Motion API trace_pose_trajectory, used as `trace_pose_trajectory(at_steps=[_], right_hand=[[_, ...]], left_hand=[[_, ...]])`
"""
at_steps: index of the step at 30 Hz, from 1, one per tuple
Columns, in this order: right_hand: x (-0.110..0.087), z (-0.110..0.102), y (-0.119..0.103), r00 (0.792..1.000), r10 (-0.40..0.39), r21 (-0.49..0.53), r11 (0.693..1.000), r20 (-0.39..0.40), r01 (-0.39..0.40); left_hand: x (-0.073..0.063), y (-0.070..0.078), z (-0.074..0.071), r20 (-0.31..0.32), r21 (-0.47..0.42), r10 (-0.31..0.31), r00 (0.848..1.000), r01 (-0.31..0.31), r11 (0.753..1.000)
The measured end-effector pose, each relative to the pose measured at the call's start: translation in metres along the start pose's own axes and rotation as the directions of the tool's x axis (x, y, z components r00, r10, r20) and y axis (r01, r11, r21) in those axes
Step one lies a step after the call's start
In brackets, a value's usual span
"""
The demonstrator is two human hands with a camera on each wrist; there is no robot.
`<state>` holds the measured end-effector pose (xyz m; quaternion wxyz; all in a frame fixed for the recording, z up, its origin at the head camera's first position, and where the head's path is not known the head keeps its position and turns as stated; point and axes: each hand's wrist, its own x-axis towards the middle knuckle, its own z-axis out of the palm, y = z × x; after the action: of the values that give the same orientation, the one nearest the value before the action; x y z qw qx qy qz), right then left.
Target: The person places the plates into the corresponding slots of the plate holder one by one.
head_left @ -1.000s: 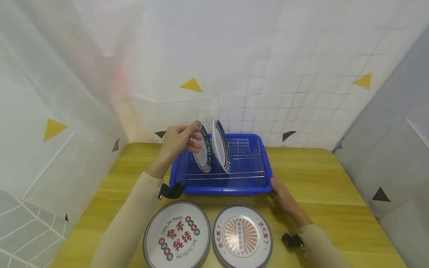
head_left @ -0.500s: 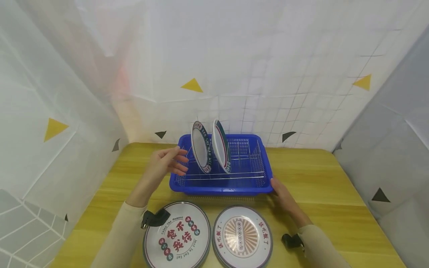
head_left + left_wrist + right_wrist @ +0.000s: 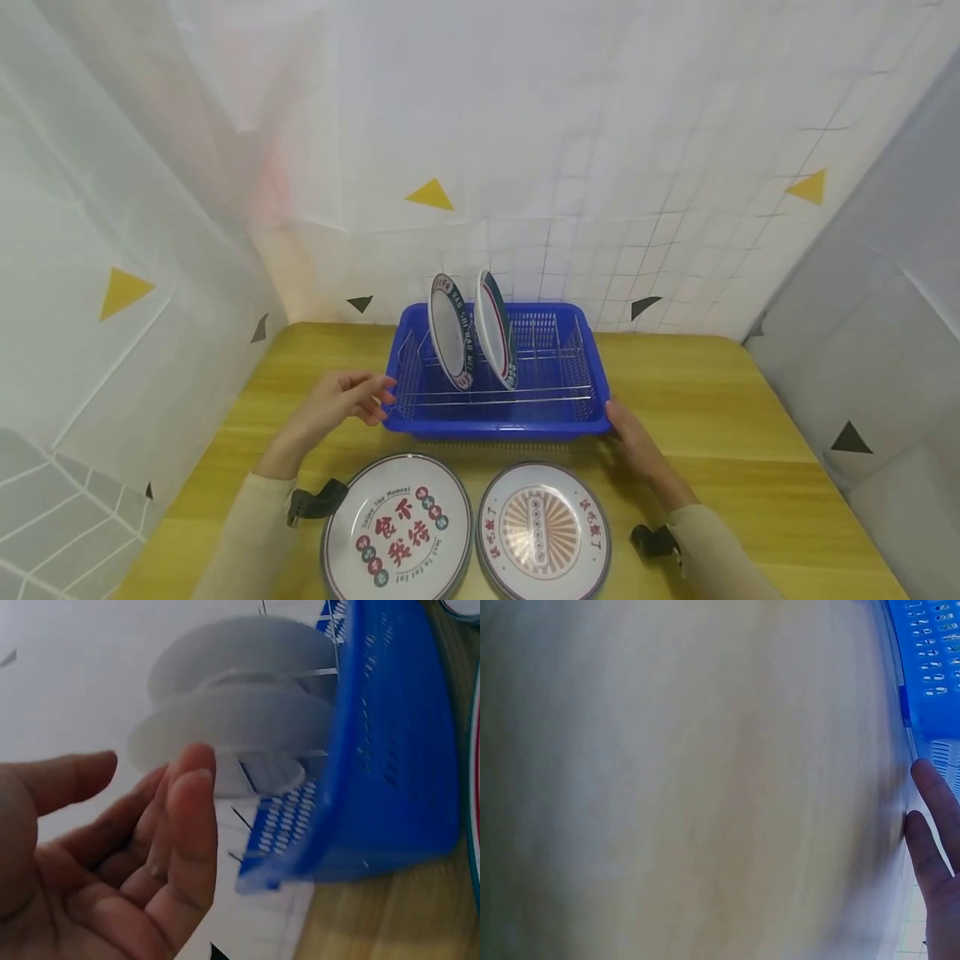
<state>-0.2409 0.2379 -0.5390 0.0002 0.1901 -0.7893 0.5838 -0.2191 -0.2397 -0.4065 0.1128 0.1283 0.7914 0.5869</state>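
Note:
A blue dish rack (image 3: 495, 429) with metal wires stands at the back of the table. Two plates stand on edge in its left half: a white plate with a green lettered rim (image 3: 448, 333) and another white plate (image 3: 491, 333) to its right. My left hand (image 3: 341, 404) hovers by the rack's front left corner, its fingers loosely bent and holding nothing; the left wrist view shows the palm and bare fingers (image 3: 191, 832). My right hand (image 3: 637, 442) is at the front right corner. Its extended fingers (image 3: 930, 859) appear beside the rack in the right wrist view; contact is unclear there.
In front of the rack lie a larger plate with red characters (image 3: 401, 529), at the left, and a smaller sunburst plate (image 3: 543, 529), at the right; both seem stacked on others. The wooden table (image 3: 720, 417) meets white sheeting (image 3: 637, 167) behind.
My left hand has come away from the left plate in the rack, moving down and left past the rack's edge. The right hand has stayed at the front right corner.

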Motion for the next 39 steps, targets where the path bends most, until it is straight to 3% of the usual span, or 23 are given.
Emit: trace_pose_trajectory(at_steps=[9,14,17,22,24,30,39], right_hand=[[0.0,-0.002,0.0,1.0,0.028,-0.017,0.999,0.007,-0.028],[0.0,-0.001,0.0,0.999,0.034,-0.032,0.999,0.005,-0.034],[0.0,-0.002,-0.001,1.0,0.029,-0.035,0.999,0.003,-0.029],[0.0,-0.002,-0.002,1.0,0.02,-0.027,0.999,0.003,-0.02],[0.0,-0.002,-0.003,1.0,0.016,-0.029,0.999,0.005,-0.016],[-0.001,-0.002,-0.001,1.0,0.028,-0.031,0.999,0.007,-0.028],[-0.001,0.0,-0.005,0.999,0.034,-0.043,0.999,0.003,-0.033]], left_hand=[[-0.004,-0.044,-0.015,0.129,0.195,-0.14,0.982,0.114,0.974],[-0.012,-0.057,-0.016,0.175,0.299,-0.116,0.978,0.06,0.952],[-0.017,-0.063,-0.016,0.229,0.314,-0.107,0.968,0.031,0.949],[-0.028,-0.073,-0.015,0.305,0.245,-0.126,0.944,0.05,0.968],[-0.031,-0.077,-0.015,0.295,0.229,-0.129,0.947,0.061,0.972],[-0.037,-0.089,-0.017,0.193,0.279,-0.058,0.98,0.002,0.96],[-0.042,-0.105,-0.02,0.233,0.294,-0.099,0.967,0.027,0.955]])
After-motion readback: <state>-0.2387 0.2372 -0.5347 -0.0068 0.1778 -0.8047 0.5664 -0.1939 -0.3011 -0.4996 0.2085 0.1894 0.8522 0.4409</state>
